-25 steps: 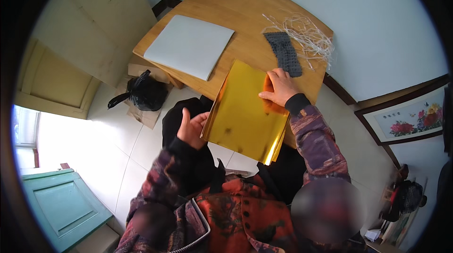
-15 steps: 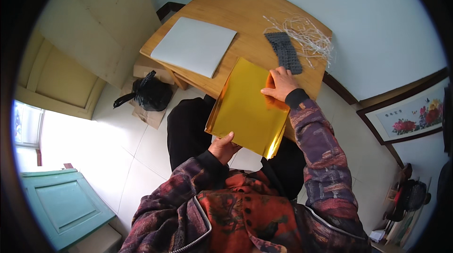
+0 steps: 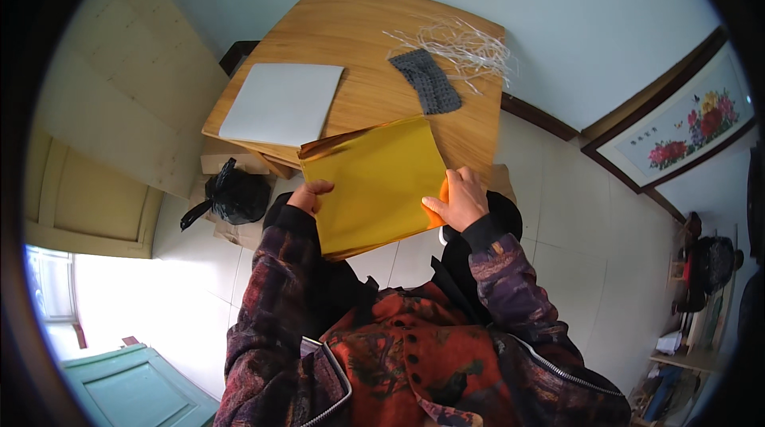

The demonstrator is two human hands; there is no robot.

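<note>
**Gold sheet held at the table's near edge**

My left hand point(image 3: 309, 197) grips the left edge of the gold sheet point(image 3: 374, 182), fingers curled over it. My right hand point(image 3: 457, 201) pinches its right edge, thumb on top. The sheet hangs over the wooden table's point(image 3: 351, 29) near edge. On the table: a white sheet point(image 3: 280, 103), a grey knitted piece point(image 3: 425, 81) and pale straw strands point(image 3: 466, 46).

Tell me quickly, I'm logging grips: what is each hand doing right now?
Left hand: closed on the left edge of the shiny gold rectangular foil sheet.
Right hand: closed on the sheet's right edge.
</note>
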